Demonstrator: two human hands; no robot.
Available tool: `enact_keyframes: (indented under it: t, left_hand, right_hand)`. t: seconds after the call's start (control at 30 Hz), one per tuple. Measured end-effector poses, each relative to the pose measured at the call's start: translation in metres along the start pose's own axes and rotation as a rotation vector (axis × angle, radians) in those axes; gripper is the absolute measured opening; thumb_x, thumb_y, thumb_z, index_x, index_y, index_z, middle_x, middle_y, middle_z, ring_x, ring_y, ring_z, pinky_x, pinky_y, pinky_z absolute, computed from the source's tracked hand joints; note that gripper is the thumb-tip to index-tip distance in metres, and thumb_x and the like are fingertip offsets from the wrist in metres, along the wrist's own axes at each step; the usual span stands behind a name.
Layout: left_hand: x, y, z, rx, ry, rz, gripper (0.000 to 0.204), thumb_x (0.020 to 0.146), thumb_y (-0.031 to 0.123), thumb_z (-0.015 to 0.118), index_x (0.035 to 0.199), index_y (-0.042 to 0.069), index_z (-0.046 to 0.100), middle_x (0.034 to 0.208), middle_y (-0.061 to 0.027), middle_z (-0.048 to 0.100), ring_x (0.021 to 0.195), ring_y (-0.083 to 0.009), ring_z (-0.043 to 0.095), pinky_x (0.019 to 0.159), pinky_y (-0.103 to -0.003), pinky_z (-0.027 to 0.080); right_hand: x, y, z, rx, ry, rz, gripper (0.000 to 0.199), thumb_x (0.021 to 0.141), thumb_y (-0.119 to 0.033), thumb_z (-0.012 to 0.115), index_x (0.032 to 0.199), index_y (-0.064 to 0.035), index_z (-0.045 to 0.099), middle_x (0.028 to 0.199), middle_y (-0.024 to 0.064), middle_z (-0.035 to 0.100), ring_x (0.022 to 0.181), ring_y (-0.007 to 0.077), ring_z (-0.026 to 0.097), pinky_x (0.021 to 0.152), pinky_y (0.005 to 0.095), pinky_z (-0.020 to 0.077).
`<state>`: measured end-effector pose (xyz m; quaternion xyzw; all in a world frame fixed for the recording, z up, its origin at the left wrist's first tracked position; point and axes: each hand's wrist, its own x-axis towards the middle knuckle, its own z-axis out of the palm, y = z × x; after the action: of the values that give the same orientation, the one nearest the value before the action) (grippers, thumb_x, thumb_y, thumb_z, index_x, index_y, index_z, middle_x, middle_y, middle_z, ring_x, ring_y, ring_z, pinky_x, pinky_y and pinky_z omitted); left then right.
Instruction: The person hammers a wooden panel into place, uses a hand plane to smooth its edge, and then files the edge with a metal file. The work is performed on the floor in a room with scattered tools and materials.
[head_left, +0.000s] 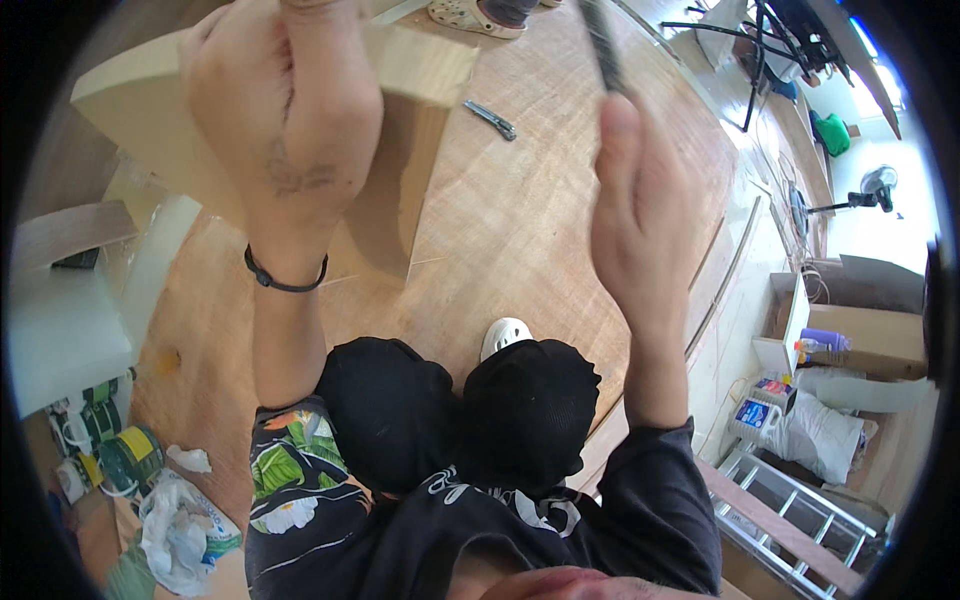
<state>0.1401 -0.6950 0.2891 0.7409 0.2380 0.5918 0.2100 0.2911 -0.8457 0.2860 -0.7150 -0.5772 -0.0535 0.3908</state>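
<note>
My left hand point(285, 110), with a black band at the wrist, is closed in front of a pale wooden piece point(425, 65) at the upper left. Its fingers face away, so what they hold is hidden. The wooden piece looks like a thick panel or box with a light top edge and a shaded side. Raised at the upper right, my right hand point(645, 200) is closed around a dark, narrow tool point(598, 45). Motion blurs that tool, and its far end lies outside the picture. A grey utility knife point(490, 120) lies on the plywood surface between my hands.
Plywood sheeting point(530, 230) spreads below my knees. Someone's clog point(475, 18) stands at the top edge. An aluminium ladder point(790, 520), a white jug point(755, 418) and a cardboard box point(870, 340) are at the right. Green cans point(132, 455) and a plastic bag point(180, 530) sit lower left.
</note>
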Motion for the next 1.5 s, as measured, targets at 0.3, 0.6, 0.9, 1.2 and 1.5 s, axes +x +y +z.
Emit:
enact_keyframes:
  t: [0.3,0.6,0.9,1.2,1.5]
  left_hand:
    - [0.003,-0.021,-0.004,0.058,-0.069,0.281,0.063,0.106,0.052,0.040,0.075,-0.001,0.055,0.067,-0.0036,0.041,0.061,-0.0135,0.033,0.057,-0.031,0.024]
    - [0.015,0.001,0.010,-0.428,0.066,0.220,0.045,0.100,0.036,0.061,0.075,-0.001,0.066,0.063,-0.0045,0.055,0.063,-0.0154,0.048,0.064,-0.029,0.034]
    - [0.001,-0.033,0.011,-0.052,0.239,0.145,0.075,0.106,0.059,0.030,0.075,-0.001,0.064,0.070,-0.0016,0.057,0.064,-0.0126,0.048,0.068,-0.022,0.038]
    - [0.007,-0.004,0.024,-0.129,0.357,0.183,0.073,0.105,0.054,0.023,0.080,-0.001,0.065,0.078,-0.0110,0.062,0.075,-0.0254,0.057,0.074,-0.035,0.039]
    - [0.018,-0.034,0.006,0.179,0.138,0.492,0.068,0.107,0.042,0.019,0.075,0.003,0.065,0.074,-0.0128,0.057,0.075,-0.0318,0.054,0.078,-0.041,0.037]
  right_hand:
    - [-0.039,-0.017,-0.024,-0.013,-0.183,0.031,0.022,0.104,-0.023,0.053,0.091,-0.0045,0.052,0.063,0.0136,0.053,0.051,0.0331,0.056,0.047,0.0409,0.0417]
    - [-0.038,-0.026,-0.012,-0.059,-0.156,-0.003,0.024,0.102,-0.023,0.056,0.087,-0.0052,0.049,0.062,0.0126,0.053,0.051,0.0348,0.056,0.044,0.0426,0.0414]
    - [-0.023,-0.033,-0.004,-0.041,-0.220,0.079,0.023,0.104,-0.019,0.052,0.088,-0.0029,0.050,0.058,0.0178,0.042,0.049,0.0365,0.046,0.048,0.0414,0.0341]
    - [-0.017,-0.033,-0.007,-0.121,-0.143,-0.017,0.024,0.102,-0.024,0.056,0.088,-0.0050,0.050,0.062,0.0146,0.055,0.052,0.0373,0.057,0.046,0.0447,0.0424]
    - [-0.024,-0.030,-0.017,-0.256,-0.184,0.020,0.025,0.103,-0.024,0.054,0.087,-0.0049,0.049,0.062,0.0149,0.054,0.051,0.0363,0.055,0.045,0.0442,0.0392]
